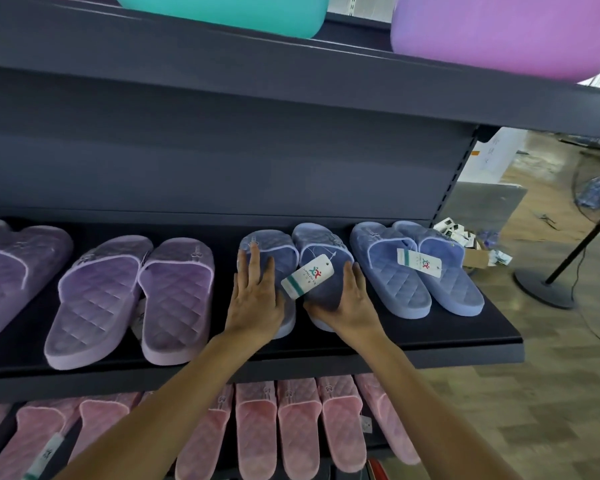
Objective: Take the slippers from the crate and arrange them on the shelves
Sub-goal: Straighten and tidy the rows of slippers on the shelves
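A: Hands first. What do we log?

B: We log the left hand (pixel 255 292) lying flat, fingers straight and a little spread, on the left blue slipper (pixel 281 242). The right hand (pixel 355 299) lies along the outer edge of the right blue slipper (pixel 321 237), fingers straight and thumb across the heel end. Neither hand pinches anything.

A: Where do the two slippers sit?

B: Side by side and touching, toes pointing away from us, on the dark shelf (pixel 465 327). A white paper tag (pixel 307 276) lies between the two hands, on the right slipper.

A: And outward from there?

B: Just right of the right hand we see a second blue pair (pixel 395 278), near the end of the shelf. Left of the left hand sits a purple pair (pixel 132 292). Below both forearms, one level down, we record a row of pink slippers (pixel 302 420). Above the hands, a teal tub (pixel 222 12) and a purple tub (pixel 499 29) sit on the level overhead.
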Demonstrator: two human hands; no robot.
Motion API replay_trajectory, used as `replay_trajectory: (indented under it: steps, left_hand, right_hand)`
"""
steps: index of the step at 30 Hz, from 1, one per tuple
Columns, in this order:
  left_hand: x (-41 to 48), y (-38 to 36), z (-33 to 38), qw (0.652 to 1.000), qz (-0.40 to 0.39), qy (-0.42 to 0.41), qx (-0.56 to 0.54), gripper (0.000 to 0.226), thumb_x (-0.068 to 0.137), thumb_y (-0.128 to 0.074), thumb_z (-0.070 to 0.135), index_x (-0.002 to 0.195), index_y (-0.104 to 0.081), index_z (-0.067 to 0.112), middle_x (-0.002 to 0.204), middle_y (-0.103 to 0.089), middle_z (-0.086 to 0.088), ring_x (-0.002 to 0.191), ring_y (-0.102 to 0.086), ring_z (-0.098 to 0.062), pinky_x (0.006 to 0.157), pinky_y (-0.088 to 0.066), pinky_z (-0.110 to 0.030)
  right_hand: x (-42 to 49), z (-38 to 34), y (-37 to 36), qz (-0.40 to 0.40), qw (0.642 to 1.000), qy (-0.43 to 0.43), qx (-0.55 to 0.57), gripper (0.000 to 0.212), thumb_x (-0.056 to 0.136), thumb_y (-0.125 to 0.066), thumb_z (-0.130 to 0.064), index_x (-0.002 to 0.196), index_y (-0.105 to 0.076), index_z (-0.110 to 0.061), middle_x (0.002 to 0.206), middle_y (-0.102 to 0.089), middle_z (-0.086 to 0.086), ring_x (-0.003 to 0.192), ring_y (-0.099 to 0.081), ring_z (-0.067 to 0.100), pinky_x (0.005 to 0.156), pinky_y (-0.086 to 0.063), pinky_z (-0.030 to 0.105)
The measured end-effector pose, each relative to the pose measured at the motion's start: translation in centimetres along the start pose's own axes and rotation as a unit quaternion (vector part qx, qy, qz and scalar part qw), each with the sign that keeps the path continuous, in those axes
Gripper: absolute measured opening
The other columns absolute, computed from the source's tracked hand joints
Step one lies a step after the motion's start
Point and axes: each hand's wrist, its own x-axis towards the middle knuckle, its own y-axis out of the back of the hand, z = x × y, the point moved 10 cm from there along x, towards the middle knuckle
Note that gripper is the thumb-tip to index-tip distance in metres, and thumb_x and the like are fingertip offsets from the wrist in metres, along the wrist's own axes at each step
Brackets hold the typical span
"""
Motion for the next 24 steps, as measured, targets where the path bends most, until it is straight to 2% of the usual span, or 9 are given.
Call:
replay_trajectory:
  steps: [6,14,24]
  left_hand:
    - [2.0,0.1,0.0,0.999,0.040,0.001,0.021,0.060,0.097,-0.035,0.025,0.148,-0.008,0.006,0.155,0.017,-0.009,0.142,0.018,-0.028,0.117,-0.003,-0.037]
    - [3.0,-0.1,-0.1,0.996,0.085,0.035,0.002,0.064,0.095,-0.042,0.026,0.148,-0.012,0.005,0.157,0.013,-0.004,0.144,0.013,-0.026,0.117,-0.013,-0.039]
    - [3.1,-0.5,0.1,0.997,0.080,0.021,-0.005,0.066,0.094,-0.046,0.025,0.148,-0.014,0.005,0.157,0.008,-0.007,0.144,0.012,-0.028,0.116,-0.009,-0.038]
  right_hand:
    - [2.0,-0.3,-0.1,-0.012,0.999,0.030,0.013,0.108,0.077,-0.070,-0.042,0.148,0.002,-0.007,0.157,0.006,0.013,0.145,0.005,0.021,0.113,-0.013,0.027]
    - [2.8,-0.1,-0.2,-0.008,0.999,0.041,-0.012,0.106,0.079,-0.068,-0.043,0.148,0.002,-0.004,0.156,0.004,0.015,0.145,0.001,0.025,0.115,-0.015,0.030]
    - [2.4,0.2,-0.2,-0.007,0.999,0.022,0.023,0.106,0.078,-0.069,-0.044,0.148,0.000,-0.006,0.156,0.005,0.014,0.145,-0.003,0.025,0.115,-0.020,0.035]
